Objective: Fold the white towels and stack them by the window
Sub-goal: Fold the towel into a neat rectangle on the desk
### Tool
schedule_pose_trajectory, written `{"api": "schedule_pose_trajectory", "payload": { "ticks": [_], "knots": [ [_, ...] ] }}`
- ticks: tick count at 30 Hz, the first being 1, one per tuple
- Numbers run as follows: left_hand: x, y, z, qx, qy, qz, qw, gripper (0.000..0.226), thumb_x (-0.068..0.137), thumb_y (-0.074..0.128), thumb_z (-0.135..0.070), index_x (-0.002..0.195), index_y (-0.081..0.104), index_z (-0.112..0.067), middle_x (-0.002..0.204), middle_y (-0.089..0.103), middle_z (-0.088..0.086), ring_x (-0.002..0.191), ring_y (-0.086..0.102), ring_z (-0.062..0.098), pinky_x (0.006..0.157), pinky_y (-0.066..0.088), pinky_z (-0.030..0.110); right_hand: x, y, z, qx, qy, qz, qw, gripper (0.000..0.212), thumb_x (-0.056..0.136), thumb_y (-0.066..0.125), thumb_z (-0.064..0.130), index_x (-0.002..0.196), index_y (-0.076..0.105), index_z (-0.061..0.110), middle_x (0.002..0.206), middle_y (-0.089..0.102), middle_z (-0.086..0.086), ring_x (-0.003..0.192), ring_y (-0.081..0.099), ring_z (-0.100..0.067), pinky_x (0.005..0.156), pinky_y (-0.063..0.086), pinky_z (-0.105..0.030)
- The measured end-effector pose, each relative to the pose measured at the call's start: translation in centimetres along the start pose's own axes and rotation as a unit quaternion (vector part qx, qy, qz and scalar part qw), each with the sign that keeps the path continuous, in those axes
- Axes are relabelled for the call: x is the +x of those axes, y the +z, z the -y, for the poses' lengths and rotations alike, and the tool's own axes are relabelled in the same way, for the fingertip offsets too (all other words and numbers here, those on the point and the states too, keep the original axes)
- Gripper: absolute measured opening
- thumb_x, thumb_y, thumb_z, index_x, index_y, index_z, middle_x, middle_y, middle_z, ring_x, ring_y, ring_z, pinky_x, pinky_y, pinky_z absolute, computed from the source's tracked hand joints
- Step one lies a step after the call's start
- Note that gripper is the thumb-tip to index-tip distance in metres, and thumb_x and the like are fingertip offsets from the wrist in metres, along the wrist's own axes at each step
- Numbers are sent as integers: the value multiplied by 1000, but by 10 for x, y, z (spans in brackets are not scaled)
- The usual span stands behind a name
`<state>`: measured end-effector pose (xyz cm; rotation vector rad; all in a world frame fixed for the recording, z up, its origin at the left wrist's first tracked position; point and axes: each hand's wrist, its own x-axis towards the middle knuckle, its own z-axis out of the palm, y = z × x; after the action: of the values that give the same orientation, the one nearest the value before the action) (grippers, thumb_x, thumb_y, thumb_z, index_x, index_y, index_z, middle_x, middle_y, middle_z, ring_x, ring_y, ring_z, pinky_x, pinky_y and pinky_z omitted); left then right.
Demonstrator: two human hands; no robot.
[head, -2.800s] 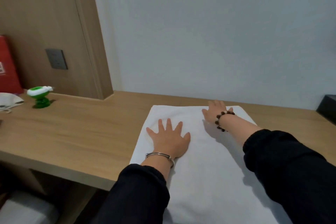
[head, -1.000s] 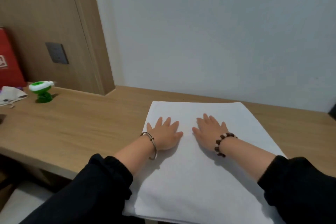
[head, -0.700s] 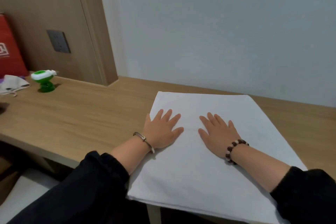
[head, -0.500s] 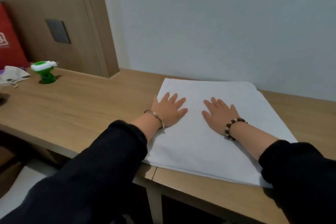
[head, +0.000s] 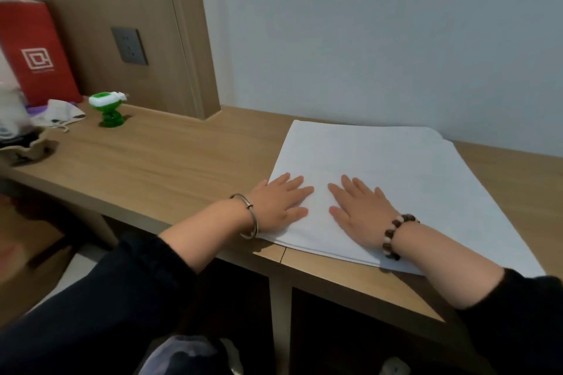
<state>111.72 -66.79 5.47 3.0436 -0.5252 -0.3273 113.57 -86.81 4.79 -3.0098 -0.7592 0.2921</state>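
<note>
Two hands are pressing one white towel [head: 411,167] onto the desk [head: 170,161]. The left hand [head: 280,202] is lying flat near its left edge, fingers straight and slightly spread. The right hand [head: 361,211] is resting just beside it, likewise splayed. Layered edges are suggesting one fold is done; smaller folds and stacking are looking outstanding, and no window is showing.

My left grip [head: 280,204] and right grip [head: 359,210] cover the patches of white towel [head: 396,161] beneath them, and my right forearm [head: 441,256] hides part of its near edge. The red bag [head: 36,52] is cut off by the left edge of the picture and its small print is unreadable. The white shape [head: 9,106] below it is too blurred to name.
</note>
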Motion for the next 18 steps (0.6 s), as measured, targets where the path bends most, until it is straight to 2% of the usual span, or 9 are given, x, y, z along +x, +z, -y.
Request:
{"api": "schedule_pose_trajectory", "payload": {
  "ticks": [5,8,13,16,18],
  "knots": [
    [-20,11,0,-27,-8,-48,998,52,102,27,-41,151,14,-29,160,3,-5,147,-4,14,117,5,44,-20,7,17,-32,-14,2,999,57,101,11,47,152,-6,27,160,-14,0,147,-11,-19,118,-2,-44],
    [-24,12,3,-63,-1,-61,996,52,101,36,-40,150,22,-29,160,9,-3,147,1,14,119,8,41,-22,8,17,-29,-11,-4,999,57,101,11,48,152,-5,29,160,-14,2,147,-11,-18,118,-2,-44],
    [-43,13,18,-155,46,-89,983,39,96,54,-27,135,51,-28,153,30,-6,144,16,11,115,10,22,-22,8,18,-26,-4,-2,1000,56,101,11,48,152,-6,31,160,-14,3,147,-11,-17,119,-2,-46],
    [-54,15,18,-103,73,-88,988,36,98,50,-25,133,53,-27,151,34,-9,143,20,9,111,11,16,-21,8,19,-23,2,1,1000,56,101,11,48,152,-6,31,159,-15,4,147,-12,-18,118,-2,-48],
    [-58,14,17,-60,82,-87,991,35,99,47,-26,134,53,-28,150,36,-9,141,25,9,111,15,16,-21,9,19,-22,1,6,1000,56,101,11,48,152,-6,31,159,-15,4,147,-12,-18,118,-1,-49]
  ]
}}
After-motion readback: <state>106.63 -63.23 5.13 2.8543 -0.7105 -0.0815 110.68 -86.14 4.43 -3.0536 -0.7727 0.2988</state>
